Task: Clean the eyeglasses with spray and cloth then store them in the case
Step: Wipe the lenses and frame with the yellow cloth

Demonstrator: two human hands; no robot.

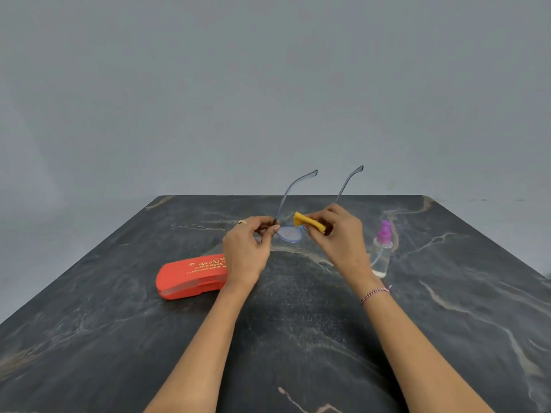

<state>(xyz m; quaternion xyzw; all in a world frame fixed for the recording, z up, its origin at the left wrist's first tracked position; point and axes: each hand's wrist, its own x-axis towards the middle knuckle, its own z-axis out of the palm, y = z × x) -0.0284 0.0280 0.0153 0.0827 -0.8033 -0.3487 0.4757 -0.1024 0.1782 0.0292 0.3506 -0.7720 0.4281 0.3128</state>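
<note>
Both hands lift the eyeglasses (288, 232): left grip (269, 231) pinches frame, right grip (310, 226) pinches cloth (308, 222).

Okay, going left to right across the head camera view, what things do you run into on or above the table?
Case → left hand → glasses → cloth → right hand → spray bottle.

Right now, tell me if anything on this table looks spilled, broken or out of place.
Nothing stands out. The bottle stands upright with no puddle showing, the case lies shut on the table, and the glasses look whole, held by the left hand while the right hand presses the cloth on them.
</note>
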